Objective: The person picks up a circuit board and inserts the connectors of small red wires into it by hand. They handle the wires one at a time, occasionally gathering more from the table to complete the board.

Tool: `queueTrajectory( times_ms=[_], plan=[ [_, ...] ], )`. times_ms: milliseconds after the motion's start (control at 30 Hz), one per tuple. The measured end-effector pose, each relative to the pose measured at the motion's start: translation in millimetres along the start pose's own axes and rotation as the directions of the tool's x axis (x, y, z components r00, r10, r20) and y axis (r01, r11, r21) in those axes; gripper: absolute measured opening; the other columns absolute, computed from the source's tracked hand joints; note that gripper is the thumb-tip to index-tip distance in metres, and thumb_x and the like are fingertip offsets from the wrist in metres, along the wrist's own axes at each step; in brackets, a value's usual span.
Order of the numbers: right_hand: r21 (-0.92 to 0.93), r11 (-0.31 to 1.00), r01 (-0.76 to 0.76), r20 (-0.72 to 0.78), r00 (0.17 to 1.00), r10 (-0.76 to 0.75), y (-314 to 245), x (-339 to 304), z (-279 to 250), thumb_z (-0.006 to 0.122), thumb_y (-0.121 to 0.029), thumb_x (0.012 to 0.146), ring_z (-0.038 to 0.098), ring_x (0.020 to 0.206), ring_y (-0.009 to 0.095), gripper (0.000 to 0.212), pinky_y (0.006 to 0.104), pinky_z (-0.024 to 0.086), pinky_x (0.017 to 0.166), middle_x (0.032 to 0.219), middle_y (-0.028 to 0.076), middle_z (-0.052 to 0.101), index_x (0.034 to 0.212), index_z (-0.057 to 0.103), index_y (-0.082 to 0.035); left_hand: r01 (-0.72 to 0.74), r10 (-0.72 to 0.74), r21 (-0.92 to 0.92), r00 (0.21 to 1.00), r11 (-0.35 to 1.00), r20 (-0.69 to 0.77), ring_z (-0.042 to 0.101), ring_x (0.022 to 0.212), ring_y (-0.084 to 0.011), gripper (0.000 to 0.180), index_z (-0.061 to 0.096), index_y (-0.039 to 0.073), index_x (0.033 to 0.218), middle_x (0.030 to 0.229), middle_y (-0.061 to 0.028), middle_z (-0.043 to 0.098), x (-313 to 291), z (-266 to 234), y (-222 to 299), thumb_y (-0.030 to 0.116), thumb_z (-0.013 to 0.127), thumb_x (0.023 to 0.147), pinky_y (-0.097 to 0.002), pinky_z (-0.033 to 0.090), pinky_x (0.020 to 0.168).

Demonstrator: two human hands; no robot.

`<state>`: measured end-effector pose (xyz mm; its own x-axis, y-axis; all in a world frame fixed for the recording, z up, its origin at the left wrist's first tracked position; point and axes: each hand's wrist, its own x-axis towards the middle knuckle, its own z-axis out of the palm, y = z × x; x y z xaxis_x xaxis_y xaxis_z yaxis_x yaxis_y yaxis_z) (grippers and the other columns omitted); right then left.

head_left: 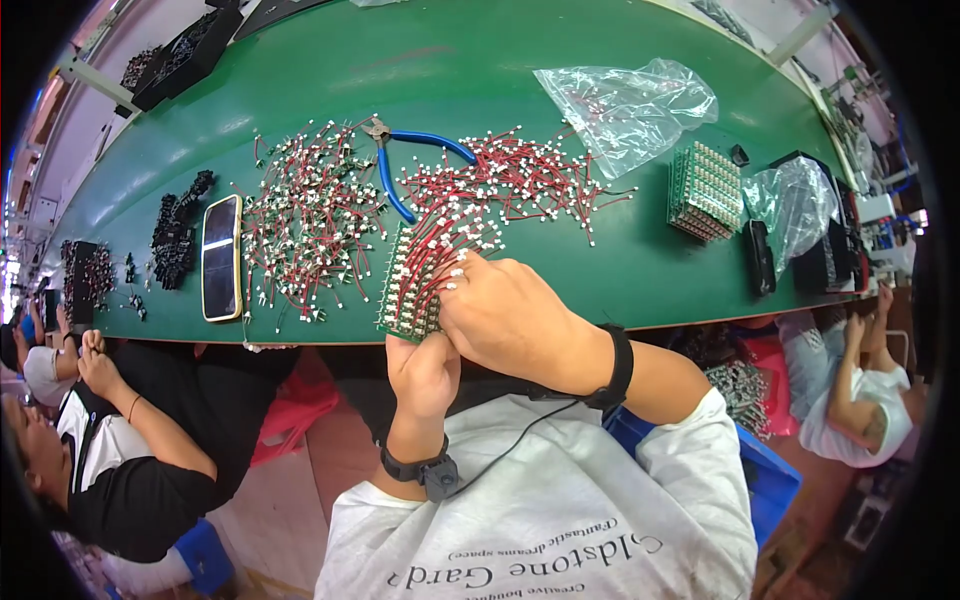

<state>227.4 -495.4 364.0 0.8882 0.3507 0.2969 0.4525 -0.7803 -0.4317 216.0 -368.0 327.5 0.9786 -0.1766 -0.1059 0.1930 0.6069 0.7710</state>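
At the table's front edge, my left hand [425, 372] grips the lower end of a green circuit board panel [400, 290]. Rows of small white connectors cover the panel, and red wires with white plugs fan out from it toward the upper right. My right hand [515, 312] is closed against the panel's right side, its fingertips among the wires. What those fingertips pinch is hidden. Just beyond the panel lie blue-handled cutting pliers [390, 180], jaws pointing away. Loose red wires with white plugs [545, 175] are heaped behind my right hand.
Another pile of wired small parts [310, 220] lies left, beside a phone [222, 258] and black parts [175, 235]. On the right are stacked board panels [706, 190], a clear plastic bag [640, 110] and a black box [815, 235]. A person [140, 430] sits close on my left.
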Motion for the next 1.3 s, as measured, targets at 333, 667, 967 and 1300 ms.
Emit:
queueTrajectory(
  times_ms=[333, 667, 967, 1300],
  plan=[
    [0.017, 1.000, -0.023, -0.076, 0.997, 0.024, -4, 2, -1, 0.061, -0.001, 0.070, 0.062, 0.069, 0.032, 0.013, 0.0397, 0.053, 0.059, 0.083, 0.015, 0.056, 0.081, 0.056, 0.000, -0.029, 0.031, -0.035, 0.998, 0.999, 0.050, 0.045, 0.068, -0.0061, 0.055, 0.052, -0.007, 0.124, 0.088, -0.0008, 0.055, 2, -11, 0, -0.014, 0.035, 0.073, -0.0204, 0.030, 0.056],
    [0.102, 0.991, 0.084, -0.223, 0.973, -0.059, 6, 7, 11, 0.065, 0.000, 0.074, 0.062, 0.073, 0.029, 0.013, 0.0375, 0.052, 0.063, 0.084, 0.012, 0.058, 0.086, 0.060, -0.003, -0.051, 0.048, -0.133, 0.999, 0.990, -0.026, 0.055, 0.086, -0.0130, 0.060, 0.051, -0.008, 0.124, 0.101, -0.0078, 0.058, 7, -14, 6, -0.012, 0.038, 0.066, -0.0225, 0.041, 0.071],
    [0.073, 0.996, -0.043, -0.217, 0.974, 0.058, 108, 27, -30, 0.074, -0.002, 0.074, 0.062, 0.086, 0.031, 0.023, 0.0384, 0.051, 0.073, 0.094, 0.011, 0.063, 0.096, 0.069, -0.005, -0.209, 0.207, -0.199, 0.978, 0.957, -0.033, 0.046, 0.132, -0.0331, 0.080, 0.036, -0.008, 0.141, 0.138, -0.0219, 0.048, 19, -40, 19, -0.013, 0.035, 0.060, -0.0479, 0.029, 0.117],
    [0.021, 0.997, 0.078, -0.022, 0.997, -0.077, 118, 41, -18, 0.073, -0.009, 0.077, 0.059, 0.089, 0.030, 0.012, 0.0395, 0.050, 0.076, 0.088, 0.009, 0.060, 0.086, 0.066, -0.006, -0.237, 0.230, -0.206, 0.972, 0.949, -0.055, 0.047, 0.132, -0.0320, 0.081, 0.037, -0.008, 0.140, 0.138, -0.0206, 0.049, 19, -38, 23, -0.014, 0.034, 0.059, -0.0464, 0.031, 0.116]
  ],
)
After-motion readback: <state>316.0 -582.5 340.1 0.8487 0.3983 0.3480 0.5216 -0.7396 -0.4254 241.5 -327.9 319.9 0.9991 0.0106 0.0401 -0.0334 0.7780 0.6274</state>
